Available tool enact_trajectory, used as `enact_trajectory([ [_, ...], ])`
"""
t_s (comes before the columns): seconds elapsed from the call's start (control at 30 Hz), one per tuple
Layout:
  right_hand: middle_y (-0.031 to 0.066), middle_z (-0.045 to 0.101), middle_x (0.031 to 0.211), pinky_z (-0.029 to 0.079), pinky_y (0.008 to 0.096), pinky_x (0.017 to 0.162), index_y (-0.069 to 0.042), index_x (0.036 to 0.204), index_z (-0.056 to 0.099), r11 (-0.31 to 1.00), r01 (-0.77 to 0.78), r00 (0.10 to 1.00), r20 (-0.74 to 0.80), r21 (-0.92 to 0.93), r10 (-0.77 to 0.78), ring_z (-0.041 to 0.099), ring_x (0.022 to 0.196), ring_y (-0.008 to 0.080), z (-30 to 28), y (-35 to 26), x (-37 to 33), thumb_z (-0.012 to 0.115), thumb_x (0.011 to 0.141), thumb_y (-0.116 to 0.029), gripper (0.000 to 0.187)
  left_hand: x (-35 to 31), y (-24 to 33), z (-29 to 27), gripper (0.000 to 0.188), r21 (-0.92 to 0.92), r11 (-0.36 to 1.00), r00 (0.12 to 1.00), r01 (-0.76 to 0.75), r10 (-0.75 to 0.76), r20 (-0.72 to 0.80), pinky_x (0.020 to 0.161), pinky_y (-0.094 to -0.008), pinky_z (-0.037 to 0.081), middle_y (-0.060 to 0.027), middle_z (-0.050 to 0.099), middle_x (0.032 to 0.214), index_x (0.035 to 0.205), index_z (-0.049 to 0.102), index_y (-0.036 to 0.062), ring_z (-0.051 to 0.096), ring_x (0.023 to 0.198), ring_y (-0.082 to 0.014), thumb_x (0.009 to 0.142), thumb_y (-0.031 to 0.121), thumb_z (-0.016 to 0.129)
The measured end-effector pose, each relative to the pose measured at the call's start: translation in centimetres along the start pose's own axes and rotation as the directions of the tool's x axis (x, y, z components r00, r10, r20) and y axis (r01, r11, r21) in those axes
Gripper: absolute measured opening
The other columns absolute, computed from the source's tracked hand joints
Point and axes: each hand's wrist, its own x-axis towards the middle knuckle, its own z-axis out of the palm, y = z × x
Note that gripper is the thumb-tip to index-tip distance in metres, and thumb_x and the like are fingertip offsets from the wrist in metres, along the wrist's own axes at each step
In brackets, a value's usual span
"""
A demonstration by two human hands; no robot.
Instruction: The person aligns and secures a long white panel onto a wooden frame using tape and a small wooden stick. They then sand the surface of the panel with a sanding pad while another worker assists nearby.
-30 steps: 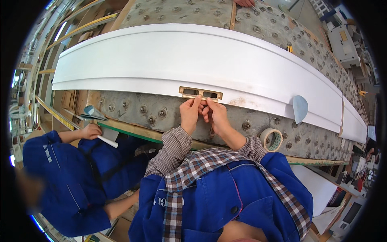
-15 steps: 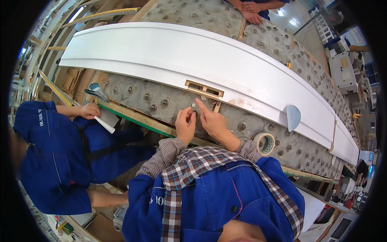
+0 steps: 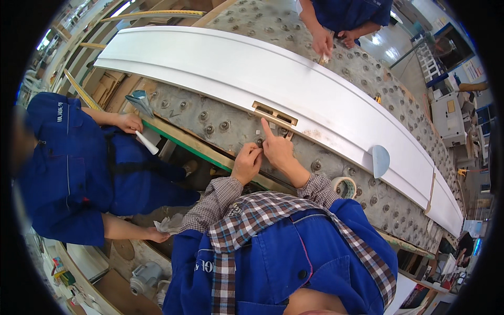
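My left hand (image 3: 247,164) is closed, thumb and fingers pinched together; whatever they hold, if anything, is hidden. Close beside it, my right hand (image 3: 279,152) has its index finger stretched forward while its other fingers curl. That fingertip points to the near edge of a long white panel (image 3: 210,65). A brass-coloured slotted frame (image 3: 287,122) sits at this edge, just beyond the fingertip. A small pale piece (image 3: 257,132) lies on the table left of the finger. Right of my right wrist stands a roll of tape (image 3: 336,184).
The grey table (image 3: 191,116) is studded with ball rollers. A blue-grey disc (image 3: 380,161) rests against the panel's near edge. At left, a co-worker in blue (image 3: 73,157) holds a white cone-shaped roll (image 3: 147,143). Another person's hands (image 3: 323,43) are across the panel.
My hands remain close together, the right index finger still outstretched. The far person's hands have separated, one reaching toward the panel. A crumpled whitish sheet now shows at the left co-worker's lower hand.
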Motion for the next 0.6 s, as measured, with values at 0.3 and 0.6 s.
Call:
enact_trajectory([
  [0.3,0.0152,0.062,0.063,0.049,0.0473,0.055,-0.025,0.146,0.02,0.998,-0.064,0.998,0.013,-0.03,0.064,0.061,0.054,0.0326,1.2,0.5,0.0,0.051,0.081,-0.02,0.073,-0.1,-0.3,0.8,0.018,0.02,0.999,0.998,-0.042,0.043,-0.037,0.073,-0.0389,0.048,-0.016,0.054,0.094,0.092,0.059,-0.0026,0.056,0.085,-0.0328,0.074,-0.002,0.062],
  [0.6,0.0106,0.057,0.055,0.045,0.0464,0.045,-0.019,0.147,0.02,0.999,0.018,1.0,0.009,0.039,-0.018,0.052,0.044,0.0284,1.0,1.6,0.1,0.051,0.085,-0.018,0.069,0.1,-0.4,1.0,0.016,0.04,0.999,0.999,0.024,-0.026,0.041,0.068,-0.0376,0.048,-0.0145,0.052,0.098,0.094,0.06,-0.0032,0.056,0.083,-0.0297,0.08,0.002,0.062],
])
